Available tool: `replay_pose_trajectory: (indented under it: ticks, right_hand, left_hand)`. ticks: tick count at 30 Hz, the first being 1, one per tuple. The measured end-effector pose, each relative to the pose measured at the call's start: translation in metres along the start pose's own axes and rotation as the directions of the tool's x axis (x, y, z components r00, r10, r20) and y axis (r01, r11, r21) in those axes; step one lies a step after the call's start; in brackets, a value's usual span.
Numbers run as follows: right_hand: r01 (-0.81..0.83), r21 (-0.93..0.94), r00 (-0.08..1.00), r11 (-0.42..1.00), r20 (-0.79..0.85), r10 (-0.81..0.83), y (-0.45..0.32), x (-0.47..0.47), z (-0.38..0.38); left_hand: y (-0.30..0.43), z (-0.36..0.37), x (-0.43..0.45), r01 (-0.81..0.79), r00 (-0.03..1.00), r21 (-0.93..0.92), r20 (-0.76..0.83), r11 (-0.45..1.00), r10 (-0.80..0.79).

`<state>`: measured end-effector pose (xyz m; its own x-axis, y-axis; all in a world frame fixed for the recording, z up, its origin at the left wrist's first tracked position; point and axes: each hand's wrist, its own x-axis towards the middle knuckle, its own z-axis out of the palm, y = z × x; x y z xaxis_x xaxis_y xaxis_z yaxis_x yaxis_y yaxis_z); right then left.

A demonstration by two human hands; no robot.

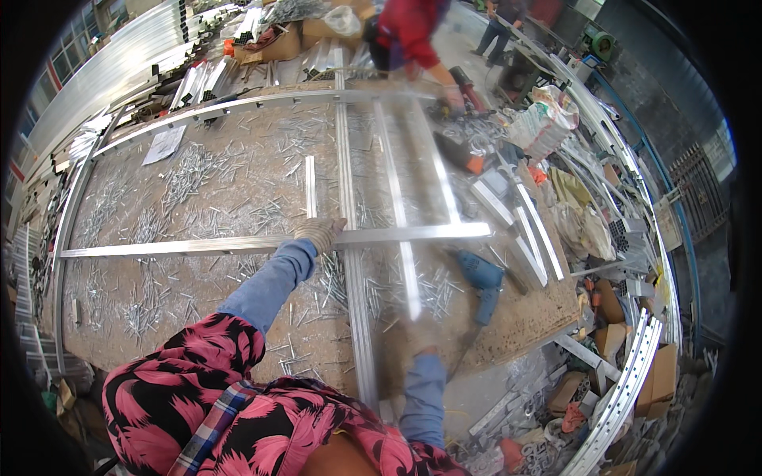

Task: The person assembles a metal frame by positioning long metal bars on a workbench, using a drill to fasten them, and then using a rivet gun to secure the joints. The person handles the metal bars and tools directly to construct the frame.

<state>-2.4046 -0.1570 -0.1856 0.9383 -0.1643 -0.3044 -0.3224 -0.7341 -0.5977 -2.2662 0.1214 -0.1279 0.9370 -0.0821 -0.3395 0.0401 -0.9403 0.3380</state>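
Note:
My left hand (pixel 318 234), in a ribbed work glove, grips a silvery metal cross rail (pixel 196 245) of a large frame on the worktable (pixel 286 131). A short metal bar (pixel 310 187) stands out from the rail on its far side, right by that hand. My right hand (pixel 424 336) is blurred at the near end of a long, slim metal bar (pixel 409 279), and its fingers seem closed around it. This bar lies across the cross rail. Left of it, a wider grooved metal profile (pixel 359 321) runs under the rail. A blue power drill (pixel 481 276) lies to the right.
Loose rivets (pixel 193 172) are strewn over the tabletop. A co-worker in a red sleeve (pixel 411 35) reaches over the far right corner beside a red power tool (pixel 469 89). Cut metal profiles (pixel 524 238) lie along the right edge. Cardboard boxes (pixel 658 381) and scrap crowd the floor.

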Motion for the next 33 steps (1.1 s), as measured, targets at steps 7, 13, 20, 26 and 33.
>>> replay_pose_trajectory:
  ticks: [7,13,20,26,33]
  right_hand:
    - [0.012,0.048,1.0,0.999,-0.027,-0.011,-0.005,-0.006,-0.003]
    - [-0.004,0.093,0.999,0.996,-0.041,0.007,-0.009,-0.01,-0.007]
    - [-0.012,0.0,0.999,1.0,-0.053,0.012,-0.004,-0.006,-0.005]
    - [0.028,-0.016,0.998,1.0,-0.064,-0.028,0.001,-0.002,0.002]
    - [0.03,-0.003,0.998,1.0,-0.063,-0.03,-0.006,-0.007,-0.002]
  left_hand:
    - [-0.011,0.013,0.017,0.019,1.0,0.037,0.004,0.999,-0.019]
    - [-0.001,0.001,0.004,0.015,0.999,0.027,0.033,1.0,-0.015]
    - [-0.011,0.024,0.028,-0.047,0.996,0.123,0.087,0.991,0.037]
    - [-0.012,0.02,0.019,-0.009,0.998,0.082,-0.061,0.997,0.014]
    - [-0.02,0.029,0.026,0.008,0.997,0.01,-0.075,1.0,-0.007]
